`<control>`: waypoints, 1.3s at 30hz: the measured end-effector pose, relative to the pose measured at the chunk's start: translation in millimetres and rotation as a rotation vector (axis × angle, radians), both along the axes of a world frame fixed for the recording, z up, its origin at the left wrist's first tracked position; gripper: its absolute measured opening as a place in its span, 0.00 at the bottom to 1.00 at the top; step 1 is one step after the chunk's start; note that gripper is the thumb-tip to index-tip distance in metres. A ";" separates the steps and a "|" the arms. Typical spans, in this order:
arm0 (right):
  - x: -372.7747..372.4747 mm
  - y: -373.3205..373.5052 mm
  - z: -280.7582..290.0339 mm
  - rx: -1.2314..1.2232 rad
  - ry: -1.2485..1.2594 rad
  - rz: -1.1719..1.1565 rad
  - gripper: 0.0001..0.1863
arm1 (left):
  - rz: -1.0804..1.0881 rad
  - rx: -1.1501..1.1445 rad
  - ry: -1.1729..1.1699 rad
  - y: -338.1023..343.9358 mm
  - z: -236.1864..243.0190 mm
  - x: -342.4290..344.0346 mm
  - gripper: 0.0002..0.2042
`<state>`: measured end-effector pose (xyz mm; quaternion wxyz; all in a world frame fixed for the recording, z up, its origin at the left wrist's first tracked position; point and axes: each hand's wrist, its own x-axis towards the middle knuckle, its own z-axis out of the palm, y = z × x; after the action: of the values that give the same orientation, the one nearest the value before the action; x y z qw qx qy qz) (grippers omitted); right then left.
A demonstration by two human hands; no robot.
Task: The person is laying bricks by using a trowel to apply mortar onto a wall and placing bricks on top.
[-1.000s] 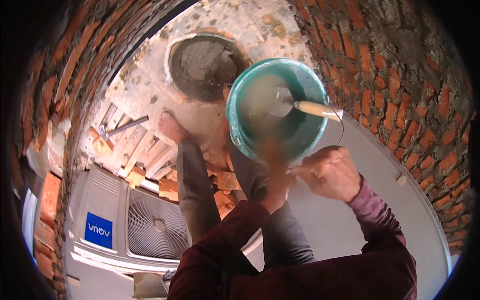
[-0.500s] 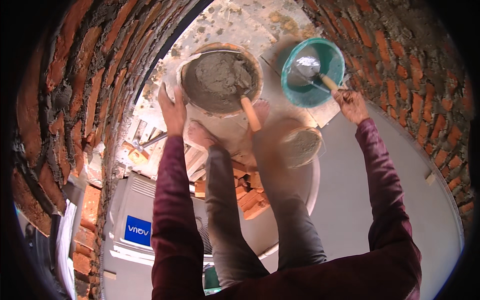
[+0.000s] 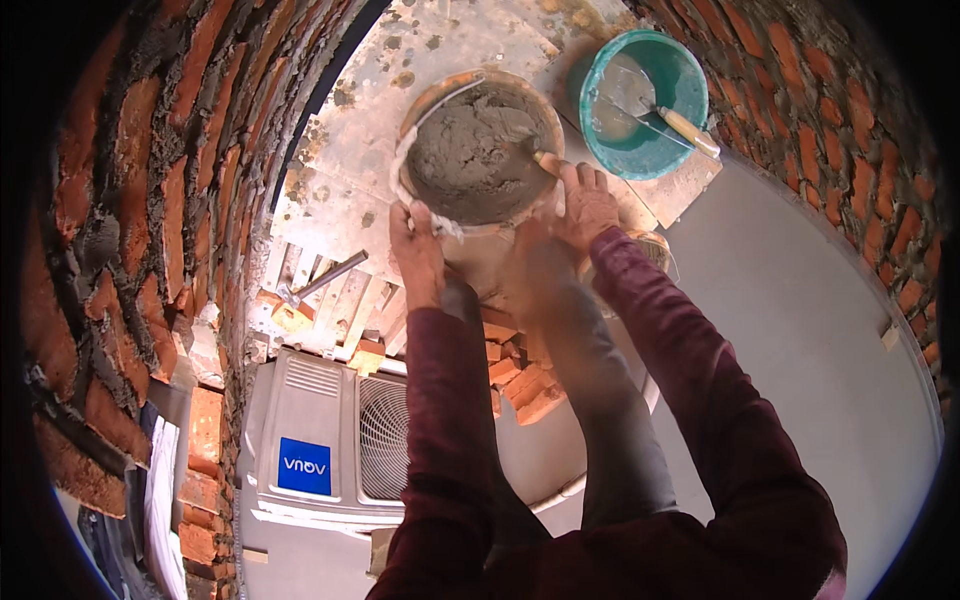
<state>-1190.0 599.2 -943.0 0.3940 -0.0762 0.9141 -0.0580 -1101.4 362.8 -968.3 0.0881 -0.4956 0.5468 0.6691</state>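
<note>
1. Two hands grip one round pan of grey mortar (image 3: 478, 150): the left hand (image 3: 417, 252) is curled on its near-left rim, and the right hand (image 3: 585, 205) is wrapped over its near-right rim.
2. That mortar pan sits on the spattered platform board (image 3: 340, 150), toward the board's far middle, close to the brick wall (image 3: 150, 200) on the left.
3. Being round, the pan has no long axis; its open mouth faces up toward the camera. A short wooden handle (image 3: 546, 161) pokes out of the mortar at the pan's right edge, just beside the right hand's fingers, pointing to the right and slightly toward the person.
4. A teal bucket (image 3: 668, 55) stands at the board's far-right corner, just beside the pan. The trowel (image 3: 660, 115) inside it lies slantwise, its wooden handle toward the right rim.
5. A hammer (image 3: 320, 280) lies on wooden slats at the board's near-left edge.
6. Compared with half a second ago, the right hand has left the teal bucket's rim and come onto the pan, so both hands now hold it; the left hand has slid a little lower on the rim.
7. Below the board, an air-conditioning unit (image 3: 330, 440) and loose bricks (image 3: 520, 385) show.
</note>
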 end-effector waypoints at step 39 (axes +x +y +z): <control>40.1 -81.6 -3.6 -0.529 -1.411 -1.222 0.11 | 0.276 0.065 0.022 -35.4 -5.3 59.1 0.09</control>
<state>-1149.9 517.6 -946.6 0.7239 0.3781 0.3066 -0.4889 -1042.3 327.5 -973.7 0.0053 -0.5557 0.4523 0.6975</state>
